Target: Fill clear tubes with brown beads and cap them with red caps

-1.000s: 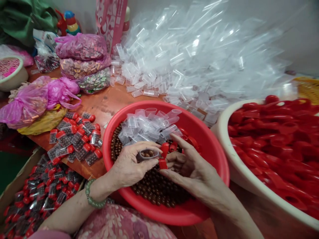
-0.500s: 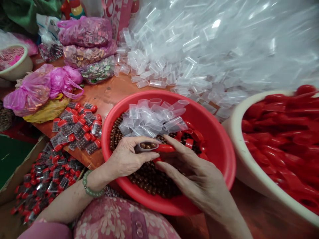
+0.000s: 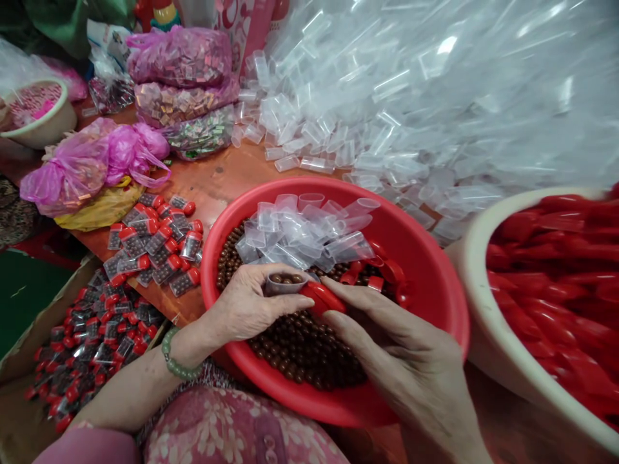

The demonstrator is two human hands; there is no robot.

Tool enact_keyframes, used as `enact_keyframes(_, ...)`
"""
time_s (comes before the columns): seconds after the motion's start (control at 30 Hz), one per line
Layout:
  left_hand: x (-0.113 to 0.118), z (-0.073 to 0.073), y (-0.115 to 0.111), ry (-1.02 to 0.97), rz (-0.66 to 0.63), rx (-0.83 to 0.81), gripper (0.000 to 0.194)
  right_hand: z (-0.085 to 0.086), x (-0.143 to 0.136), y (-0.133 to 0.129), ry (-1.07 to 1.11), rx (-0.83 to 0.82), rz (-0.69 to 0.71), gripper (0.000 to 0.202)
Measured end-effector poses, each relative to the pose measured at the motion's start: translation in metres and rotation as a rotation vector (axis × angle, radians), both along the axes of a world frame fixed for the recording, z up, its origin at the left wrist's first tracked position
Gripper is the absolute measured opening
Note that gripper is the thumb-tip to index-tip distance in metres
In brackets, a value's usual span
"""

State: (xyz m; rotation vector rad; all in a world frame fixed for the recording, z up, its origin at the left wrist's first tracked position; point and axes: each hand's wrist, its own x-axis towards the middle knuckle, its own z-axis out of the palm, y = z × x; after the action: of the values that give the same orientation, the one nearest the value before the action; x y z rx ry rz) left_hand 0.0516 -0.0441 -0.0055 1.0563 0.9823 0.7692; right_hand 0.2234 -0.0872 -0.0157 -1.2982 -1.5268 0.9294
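My left hand pinches a clear tube whose open top shows brown balls inside. Thumb and fingers of my right hand close on a red cap, which sits beside the tube's mouth. Both hands are above a red basin. Brown balls cover the basin's bottom, a heap of empty clear tubes rests on them at the back, and more red caps lie at the right.
A cream tub of red caps stands right. Loose clear tubes are piled behind. Capped, filled tubes lie left on the orange table, others in a cardboard box. Pink bags stand back left.
The red cap has tilted, its right end now lower, and my right hand has shifted slightly right. The whole view has moved a little, so the surroundings appear farther right.
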Motion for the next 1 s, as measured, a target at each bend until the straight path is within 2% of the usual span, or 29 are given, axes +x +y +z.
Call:
enact_keyframes(0.27,-0.003,0.001,0.001,-0.015,0.056,-0.041,0.012,0.003,-0.013,0.000,-0.096,0.080,-0.099,0.018)
enact_keyframes(0.43,-0.010,0.000,0.004,-0.055,0.012,-0.020,0.011,0.003,-0.024,-0.005,-0.181,0.197,-0.110,0.020)
enact_keyframes(0.53,-0.015,-0.003,0.006,-0.103,-0.022,-0.042,0.012,0.002,-0.024,-0.004,-0.136,0.152,-0.095,0.018)
enact_keyframes(0.63,-0.018,-0.005,0.007,-0.244,-0.104,-0.172,0.024,0.006,-0.018,0.002,0.016,-0.016,-0.200,0.018)
enact_keyframes(0.73,-0.020,-0.008,0.008,-0.433,-0.211,-0.287,0.041,0.015,-0.015,0.010,0.160,-0.092,-0.302,0.025)
enact_keyframes(0.87,-0.023,-0.010,0.010,-0.601,-0.294,-0.320,0.046,0.027,-0.020,0.025,0.181,-0.068,-0.237,0.024)
enact_keyframes(1.0,-0.027,-0.011,0.014,-0.689,-0.404,-0.327,0.040,0.034,-0.027,0.038,0.140,-0.057,-0.162,0.022)
